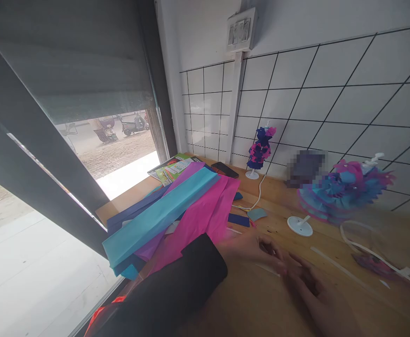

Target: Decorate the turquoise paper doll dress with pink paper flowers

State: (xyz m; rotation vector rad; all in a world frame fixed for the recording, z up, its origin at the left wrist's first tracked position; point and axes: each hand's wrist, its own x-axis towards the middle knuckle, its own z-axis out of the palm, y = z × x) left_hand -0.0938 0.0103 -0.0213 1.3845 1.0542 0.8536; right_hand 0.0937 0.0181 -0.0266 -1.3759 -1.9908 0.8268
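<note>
My left hand (pixel 248 248) reaches in over the wooden table, its forearm in a black sleeve (pixel 194 271). Its fingers are pinched together and meet the fingertips of my right hand (pixel 306 285), which is curled closed too. Anything between the fingertips is too small or blurred to make out. Beside my left wrist lies a pink paper sheet (pixel 205 210), loosely folded. A long light blue folded strip (pixel 162 210) rests across purple paper (pixel 152 248) to its left. Beyond the hands are a small dark blue scrap (pixel 239 220) and a grey-blue scrap (pixel 257 214).
A ruffled blue-and-pink figure (pixel 345 192) on a white round base (pixel 299 226) leans at the right. A smaller navy-and-pink one (pixel 261 150) stands by the tiled wall (pixel 296 107). White cable (pixel 369 255), phone (pixel 226 169) and booklets (pixel 173 171) lie around. Window at left.
</note>
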